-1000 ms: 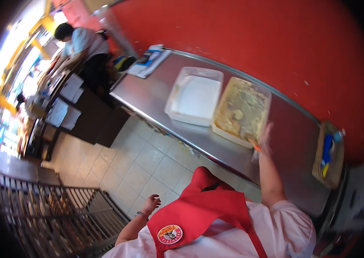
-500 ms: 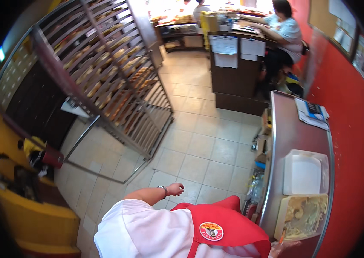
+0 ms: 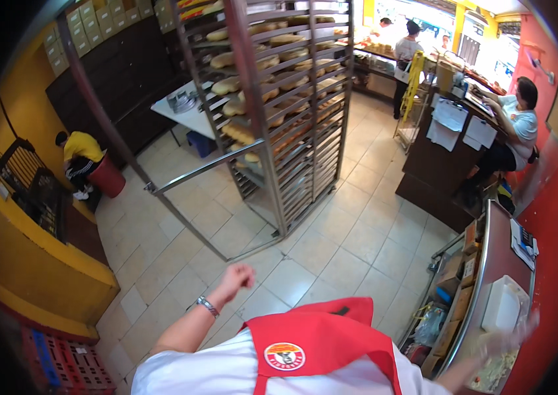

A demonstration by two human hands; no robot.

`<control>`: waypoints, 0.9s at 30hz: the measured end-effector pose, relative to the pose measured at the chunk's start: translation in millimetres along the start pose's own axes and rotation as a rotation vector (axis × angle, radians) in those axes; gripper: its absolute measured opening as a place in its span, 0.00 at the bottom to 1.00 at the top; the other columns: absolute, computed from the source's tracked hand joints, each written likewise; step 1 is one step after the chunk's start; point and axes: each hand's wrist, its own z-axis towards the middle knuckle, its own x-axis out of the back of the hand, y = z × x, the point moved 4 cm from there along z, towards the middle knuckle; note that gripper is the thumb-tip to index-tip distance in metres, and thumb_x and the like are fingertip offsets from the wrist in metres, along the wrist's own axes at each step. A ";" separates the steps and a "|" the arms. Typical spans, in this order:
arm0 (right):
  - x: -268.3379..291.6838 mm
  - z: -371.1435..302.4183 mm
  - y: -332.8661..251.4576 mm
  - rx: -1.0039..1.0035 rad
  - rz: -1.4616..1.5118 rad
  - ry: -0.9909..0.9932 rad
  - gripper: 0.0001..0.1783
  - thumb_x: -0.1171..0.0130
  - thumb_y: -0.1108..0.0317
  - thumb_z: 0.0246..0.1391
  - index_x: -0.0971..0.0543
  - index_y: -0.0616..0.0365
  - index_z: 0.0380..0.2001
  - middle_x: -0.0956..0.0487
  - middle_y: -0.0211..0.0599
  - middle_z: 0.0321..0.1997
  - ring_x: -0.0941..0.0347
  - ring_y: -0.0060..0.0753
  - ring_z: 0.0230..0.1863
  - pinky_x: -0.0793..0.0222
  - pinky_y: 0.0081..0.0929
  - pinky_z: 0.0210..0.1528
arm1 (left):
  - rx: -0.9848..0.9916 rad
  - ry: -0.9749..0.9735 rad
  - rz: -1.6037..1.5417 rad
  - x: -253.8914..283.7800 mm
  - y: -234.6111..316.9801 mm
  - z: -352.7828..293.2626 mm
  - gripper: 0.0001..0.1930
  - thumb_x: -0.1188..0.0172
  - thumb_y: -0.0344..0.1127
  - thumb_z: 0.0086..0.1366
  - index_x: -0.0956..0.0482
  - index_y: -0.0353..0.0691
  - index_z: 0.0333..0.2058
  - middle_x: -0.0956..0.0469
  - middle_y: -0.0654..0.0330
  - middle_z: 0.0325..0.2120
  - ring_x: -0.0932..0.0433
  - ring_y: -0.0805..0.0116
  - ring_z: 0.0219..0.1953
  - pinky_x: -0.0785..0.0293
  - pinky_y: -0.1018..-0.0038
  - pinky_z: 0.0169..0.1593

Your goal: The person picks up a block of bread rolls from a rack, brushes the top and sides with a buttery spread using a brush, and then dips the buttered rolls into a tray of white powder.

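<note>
My left hand (image 3: 236, 280) hangs in the air in front of my red apron (image 3: 318, 329), fingers curled in, with nothing showing in it. A metal-band watch circles that wrist. Ahead of it stands a tall metal rack (image 3: 285, 131) with many shelves of bread, the open frame at its side (image 3: 193, 234) reaching toward me. My right hand (image 3: 513, 336), smeared by motion, is over the metal counter (image 3: 490, 250) beside a white plastic tub (image 3: 506, 303). Under its forearm shows a container with a pale, chopped-looking filling (image 3: 493, 375), partly hidden.
Boxes and bags (image 3: 434, 322) fill a shelf under the counter. A person in yellow (image 3: 84, 158) bends by a red bin (image 3: 106, 176) at left. Another person sits at a dark desk (image 3: 440, 158), near a yellow ladder (image 3: 413, 92). Red crates (image 3: 68, 365) lie at lower left.
My view has swung left and lifted, so the rack now appears nearer the middle. My left hand has risen and curled tighter. My right hand has come into sight over the counter.
</note>
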 end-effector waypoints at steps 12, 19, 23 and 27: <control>-443.4 -444.5 -413.7 1.287 0.341 -1.771 0.21 0.40 0.55 0.54 0.23 0.54 0.48 0.23 0.43 0.48 0.28 0.48 0.52 0.30 0.41 0.54 | -1.269 -0.619 0.029 176.9 392.4 -301.0 0.04 0.42 0.32 0.64 0.25 0.39 0.35 0.25 0.54 0.22 0.27 0.70 0.18 0.34 0.72 0.19; -579.1 -697.9 -484.3 1.158 0.490 -2.150 0.19 0.40 0.53 0.56 0.23 0.52 0.46 0.23 0.44 0.50 0.27 0.48 0.53 0.30 0.40 0.55 | -1.305 -0.102 -0.263 324.3 379.2 -266.0 0.09 0.36 0.43 0.61 0.18 0.65 0.40 0.29 0.67 0.15 0.40 0.80 0.11 0.51 0.80 0.16; -659.4 -807.7 -514.4 1.001 0.332 -2.441 0.20 0.40 0.53 0.56 0.22 0.52 0.47 0.23 0.45 0.53 0.27 0.48 0.54 0.30 0.39 0.55 | -1.390 -0.554 -0.152 445.6 427.4 -239.2 0.10 0.42 0.37 0.64 0.19 0.61 0.44 0.27 0.64 0.16 0.38 0.80 0.12 0.51 0.81 0.16; -713.2 -861.1 -585.9 1.192 0.171 -2.399 0.20 0.40 0.53 0.56 0.22 0.53 0.47 0.22 0.43 0.51 0.27 0.48 0.53 0.29 0.38 0.54 | -1.400 -0.799 -0.053 558.8 459.1 -232.6 0.10 0.47 0.35 0.65 0.19 0.56 0.41 0.28 0.65 0.17 0.39 0.80 0.13 0.51 0.82 0.17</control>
